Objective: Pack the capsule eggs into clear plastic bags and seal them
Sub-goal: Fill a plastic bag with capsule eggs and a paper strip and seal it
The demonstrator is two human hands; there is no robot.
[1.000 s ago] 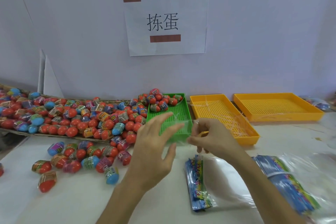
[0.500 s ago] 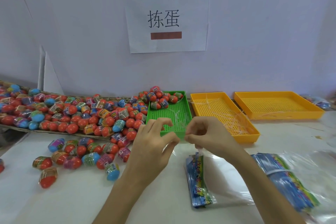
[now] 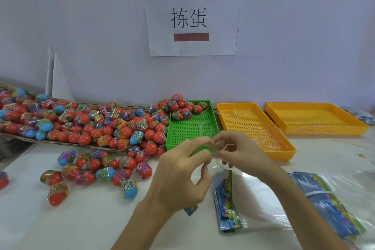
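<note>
Pinching open a clear bag [image 3: 213, 151] between left hand [image 3: 182, 172] and right hand [image 3: 241, 153] near the desk's front edge, both are working its mouth apart, likely before filling from eggs [image 3: 97, 172] scattered toward the left edge.

Your single head-worn camera looked forward and down across the tabletop [image 3: 60, 219] toward the back wall [image 3: 294, 36], with your hands near, low in the wide-angle frame.
</note>
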